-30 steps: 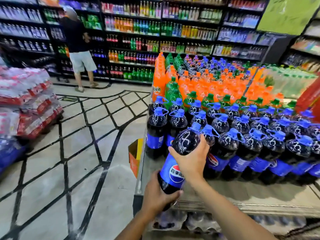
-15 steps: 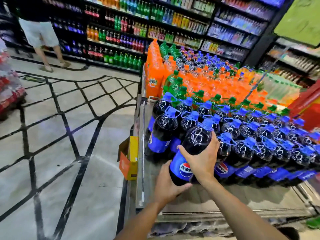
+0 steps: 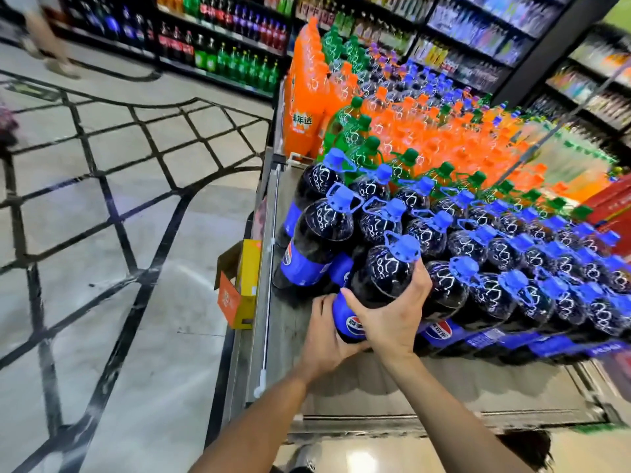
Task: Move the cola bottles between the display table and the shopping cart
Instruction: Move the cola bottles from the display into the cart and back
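Note:
A large cola bottle (image 3: 382, 278) with a blue cap and blue label stands at the front left of the rows of cola bottles (image 3: 512, 268) on the grey display table (image 3: 392, 384). My right hand (image 3: 392, 319) grips its body from the front, fingers wrapped around the dark shoulder. My left hand (image 3: 324, 336) holds its lower part by the label, from the left and underneath. Whether its base touches the table is hidden by my hands. No shopping cart is in view.
Orange and green soda bottles (image 3: 392, 131) fill the table behind the cola. A yellow-orange cardboard box (image 3: 239, 285) hangs at the table's left edge. Tiled floor (image 3: 102, 233) spreads to the left. Drink shelves (image 3: 222, 46) line the back, with a person's legs (image 3: 47, 39) at far left.
The bottle in both hands has moved forward into the front left gap of the cola rows and stands more upright. The view has tipped downward and closer to the table.

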The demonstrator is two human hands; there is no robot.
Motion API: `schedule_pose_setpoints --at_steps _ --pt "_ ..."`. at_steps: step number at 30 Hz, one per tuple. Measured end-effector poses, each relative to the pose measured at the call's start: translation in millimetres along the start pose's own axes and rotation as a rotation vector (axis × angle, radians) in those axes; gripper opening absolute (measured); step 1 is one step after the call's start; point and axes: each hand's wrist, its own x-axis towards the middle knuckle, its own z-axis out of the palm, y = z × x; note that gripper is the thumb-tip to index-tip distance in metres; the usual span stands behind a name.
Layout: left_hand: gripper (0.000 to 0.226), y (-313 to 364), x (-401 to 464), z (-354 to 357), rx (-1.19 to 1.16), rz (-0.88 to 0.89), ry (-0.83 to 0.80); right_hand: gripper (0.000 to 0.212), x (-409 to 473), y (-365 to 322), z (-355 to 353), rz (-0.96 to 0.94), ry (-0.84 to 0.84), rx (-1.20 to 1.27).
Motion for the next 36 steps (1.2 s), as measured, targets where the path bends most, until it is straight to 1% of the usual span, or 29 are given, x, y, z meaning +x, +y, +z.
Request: schedule_pose_setpoints --at_steps 3,7,10,15,21,24,28,31,36 --pt "0.097 -7 -1 0 0.022 -0.018 0.003 0.129 -6 -1 3 0.030 -0.005 0.003" --pt "0.107 -12 -1 0 0.044 -0.036 -0.012 0.132 -10 -1 5 0.045 -0.003 -0.045" --pt "0.112 -13 1 2 0.082 -0.045 -0.034 0.135 -9 -2 3 0.065 0.000 -0.135" --pt "0.114 -22 9 3 0.145 -0.031 -0.071 0.136 -10 -4 -2 0.058 0.054 -0.301" --pt "0.119 -29 12 6 0.220 -0.042 -0.053 0.137 -13 -9 -1 0.096 0.095 -0.479" --pt "0.124 -34 12 7 0.275 -0.067 -0.052 0.136 -14 -9 1 0.121 0.107 -0.482" --pt "0.126 -41 16 8 0.341 -0.057 -0.080 0.134 -14 -7 2 0.138 0.119 -0.481" --pt "0.127 -42 17 8 0.340 -0.056 -0.074 0.134 -14 -8 3 0.145 0.119 -0.487" --pt "0.125 -34 14 6 0.313 -0.106 -0.086 0.134 -14 -12 2 0.158 0.116 -0.491"
